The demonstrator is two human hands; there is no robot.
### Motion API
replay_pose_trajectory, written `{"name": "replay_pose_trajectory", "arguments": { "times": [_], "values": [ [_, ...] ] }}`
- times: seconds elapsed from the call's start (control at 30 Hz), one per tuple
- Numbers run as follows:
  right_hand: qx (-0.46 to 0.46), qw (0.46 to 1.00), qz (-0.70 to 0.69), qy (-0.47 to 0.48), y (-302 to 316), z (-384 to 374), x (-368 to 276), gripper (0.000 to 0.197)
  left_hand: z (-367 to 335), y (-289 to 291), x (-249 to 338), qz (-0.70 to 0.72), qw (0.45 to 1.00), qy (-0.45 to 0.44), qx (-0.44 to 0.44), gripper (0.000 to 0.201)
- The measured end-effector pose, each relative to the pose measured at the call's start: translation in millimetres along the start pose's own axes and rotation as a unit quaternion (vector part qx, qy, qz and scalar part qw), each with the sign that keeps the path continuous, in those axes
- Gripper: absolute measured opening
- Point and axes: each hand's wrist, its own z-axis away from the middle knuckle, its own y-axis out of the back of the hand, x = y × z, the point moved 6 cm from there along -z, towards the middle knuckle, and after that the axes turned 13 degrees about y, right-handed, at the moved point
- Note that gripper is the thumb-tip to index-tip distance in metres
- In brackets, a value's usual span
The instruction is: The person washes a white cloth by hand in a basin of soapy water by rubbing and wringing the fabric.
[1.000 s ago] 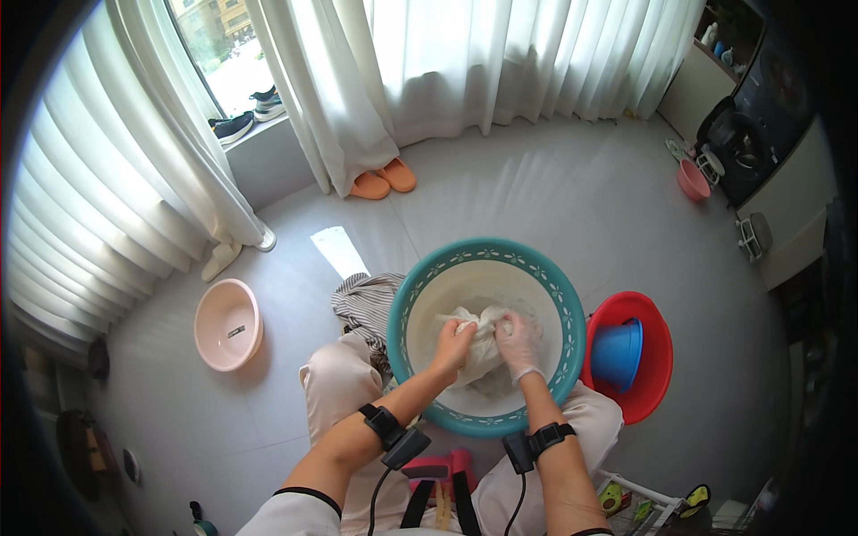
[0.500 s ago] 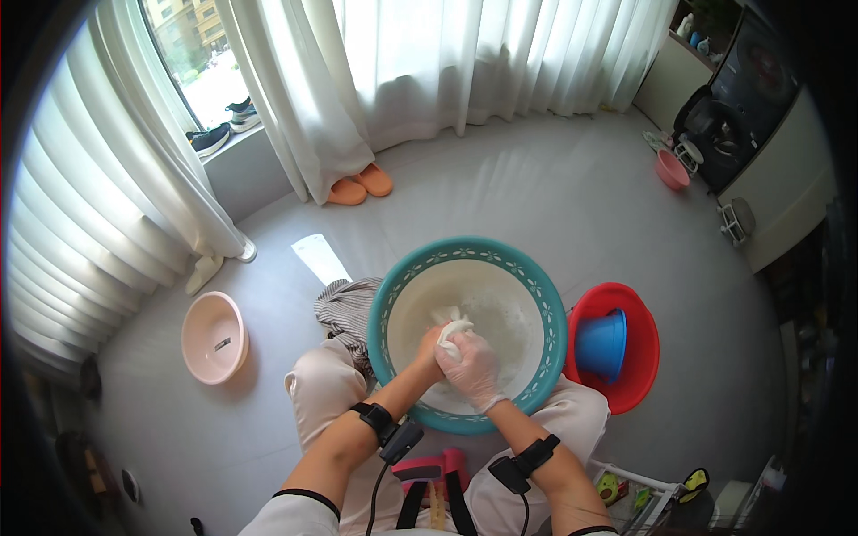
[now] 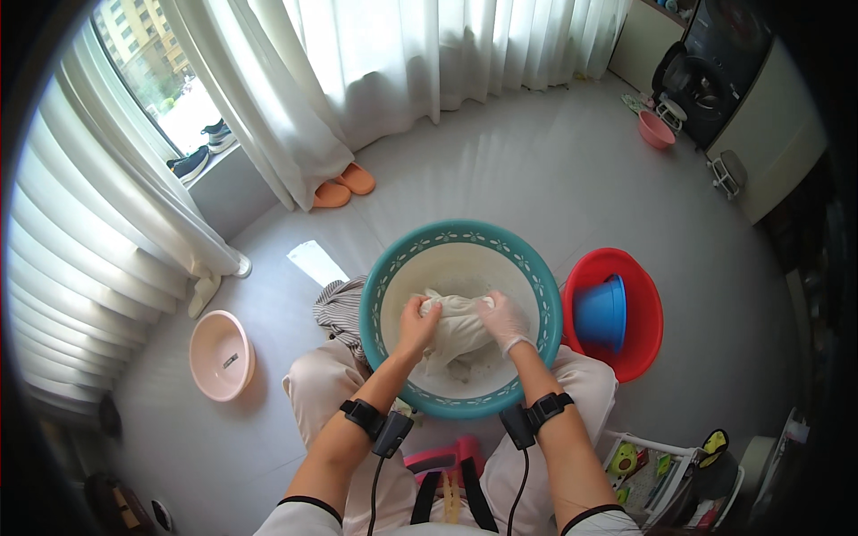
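A wet white cloth [image 3: 458, 327] is stretched between my two hands inside a large teal-rimmed washbasin [image 3: 379, 268]. My bare left hand [image 3: 418, 325] grips the cloth's left side, its fingers curled into the fabric. On the other side, my right hand [image 3: 504, 320], in a thin translucent glove, clasps the cloth's right end. The middle of the cloth sags toward the pale basin floor, where some suds show. The basin stands between my knees. Whether the cloth is a garment I cannot tell.
Right of the washbasin, a red basin [image 3: 647, 339] holds a blue bucket [image 3: 601, 313]. A pale pink basin [image 3: 222, 357] stands on the left. Striped fabric [image 3: 340, 309] lies against the washbasin's left side. Orange slippers [image 3: 345, 186] sit by the curtain. A white rack [image 3: 661, 487] stands lower right.
My hands were pressed together around the bunched cloth; now they are apart, with the cloth spread out between them. The head view has shifted slightly.
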Motion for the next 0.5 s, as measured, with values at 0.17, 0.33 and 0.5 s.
{"name": "replay_pose_trajectory", "arguments": {
  "times": [0.17, 0.33, 0.5],
  "values": [
    [0.086, 0.984, 0.141, 0.066, -19, 3, 54, 0.039, 10, 8, 17, -0.260, 0.943, -0.085, 0.190, 0.063],
    [-0.002, 0.958, -0.282, -0.056, -77, 7, 37, 0.035, -8, -22, -31, 0.113, 0.977, 0.171, -0.054, 0.066],
    [0.054, 0.964, -0.229, 0.121, -23, 48, -101, 0.021, -15, -39, -56, 0.325, 0.876, 0.265, -0.236, 0.049]
  ]
}}
